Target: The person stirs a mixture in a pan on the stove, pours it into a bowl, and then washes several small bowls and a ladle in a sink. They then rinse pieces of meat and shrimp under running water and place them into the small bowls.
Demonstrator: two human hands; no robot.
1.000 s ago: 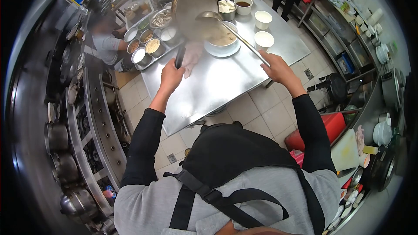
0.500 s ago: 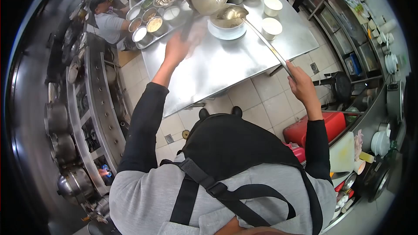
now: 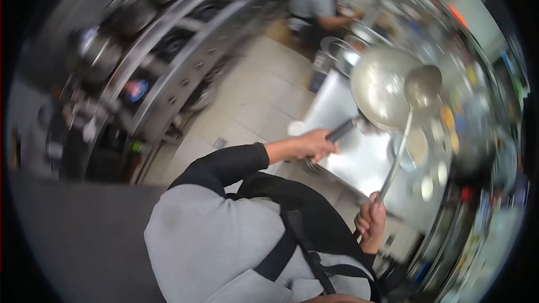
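The round metal wok (image 3: pixel 382 87) is above the steel table (image 3: pixel 351 164), its pale, shiny inside facing the camera, its dark handle pointing lower left. The metal ladle (image 3: pixel 423 84) overlaps the wok's right side, its long shaft slanting downward; contact is unclear.

Pale tiles cover the floor (image 3: pixel 255 98), with a small drain (image 3: pixel 220 142) set in it. A steel stove (image 3: pixel 188 73) with knobs (image 3: pixel 198 65) along its front runs up the left. Right of the floor stands a steel table (image 3: pixel 349 160), its top glaring with light. Shelves (image 3: pixel 441 241) at lower right blur.
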